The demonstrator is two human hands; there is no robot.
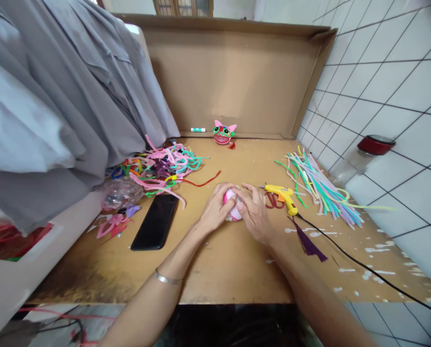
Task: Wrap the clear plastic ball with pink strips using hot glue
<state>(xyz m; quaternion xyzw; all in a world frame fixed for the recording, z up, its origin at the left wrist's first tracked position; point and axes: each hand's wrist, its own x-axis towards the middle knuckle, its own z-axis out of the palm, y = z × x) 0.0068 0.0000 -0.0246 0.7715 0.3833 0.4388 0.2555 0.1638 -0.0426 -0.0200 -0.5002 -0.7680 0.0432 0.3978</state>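
Observation:
At the middle of the wooden table, a small round pink and pale lilac piece [233, 206] is between both hands. My left hand [217, 206] wraps round its left side, the thumb lying on its face. My right hand [253, 210] holds it from the right, thumb and fingers pressed on it. Just right of my right hand lie a yellow glue gun [282, 193] and red-handled scissors [273, 200], partly under the gun. A purple tassel [309, 244] is nearer the front. The underside of the round piece is hidden.
Left on the table [208, 284] are a black phone [154, 222] and a heap of coloured pipe cleaners [172, 161]. More pipe cleaners [324, 188] and a red-lidded jar [360, 156] are at right. A decorated pink face [223, 132] and glue stick [198, 129] stand at the back.

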